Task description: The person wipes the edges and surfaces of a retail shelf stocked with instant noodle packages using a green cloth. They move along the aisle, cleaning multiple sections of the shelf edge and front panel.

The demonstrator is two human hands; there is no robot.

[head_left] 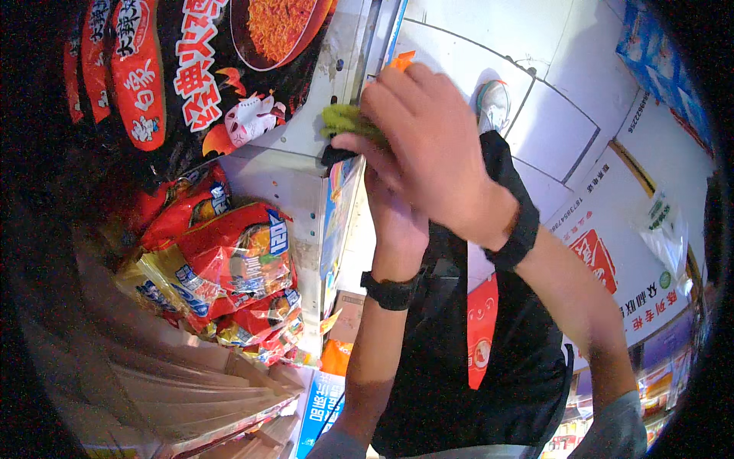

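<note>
My right hand (430, 143) is closed around a green cloth (350, 121), whose folded end sticks out to the left of the fingers. Beneath and partly behind it is my left hand (398, 226); its fingers are mostly hidden, so its grip cannot be seen. Both hands are close together, in front of the edge of a metal shelf (287, 137). A small orange thing (402, 60) shows just past the right knuckles. Black bands circle both wrists.
Red noodle packets (246, 269) fill the shelf at left, below a black noodle package (189, 74). Cardboard boxes (229, 401) lie lower left. A white printed panel (608, 229) stands at right, with a plastic bag (662, 229) on it. A shoe (494, 106) rests on the tiled floor (550, 132).
</note>
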